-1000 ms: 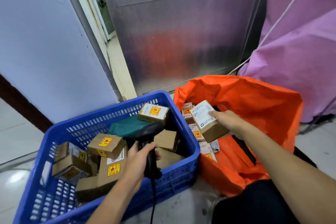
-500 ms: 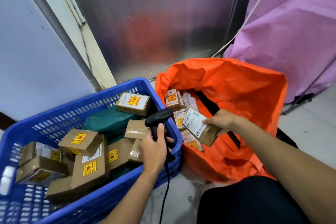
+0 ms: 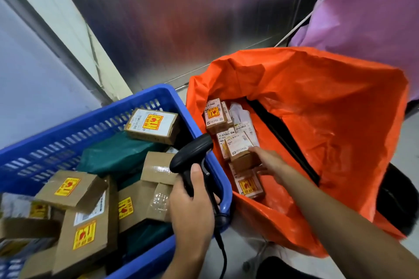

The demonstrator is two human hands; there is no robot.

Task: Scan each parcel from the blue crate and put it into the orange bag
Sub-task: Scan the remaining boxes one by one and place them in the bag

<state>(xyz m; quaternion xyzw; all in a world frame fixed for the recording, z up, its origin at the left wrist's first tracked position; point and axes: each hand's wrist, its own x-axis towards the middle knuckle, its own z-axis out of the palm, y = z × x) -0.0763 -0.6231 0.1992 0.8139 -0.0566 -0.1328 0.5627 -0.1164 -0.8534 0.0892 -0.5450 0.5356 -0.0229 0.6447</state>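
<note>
Our right fingers were pinching a small parcel down inside the orange bag, left fingers were clenched round the scanner over the blue crate edge, more boxes piled in it

Cardboard, plastic film and brushed metal around a parcel crate and bag.

Hard moulded plastic with a slight sheen for the blue crate, walls slotted. Inside, parcels in matt brown cardboard, sealed with glossy clear tape, stuck with yellow-and-red paper stickers and white printed labels; among them a dark green mailer of smooth, soft plastic film. Thin, crinkled, faintly shiny plastic sheeting for the orange bag. Same matt cardboard and a white paper label on the small parcel gripped by the right hand inside the bag. Matt black plastic for the scanner gripped by the left hand, smooth black cable below it. Behind, a brushed metal panel, dull and streaky; a purple sheet, matt, cloth-like.
</note>
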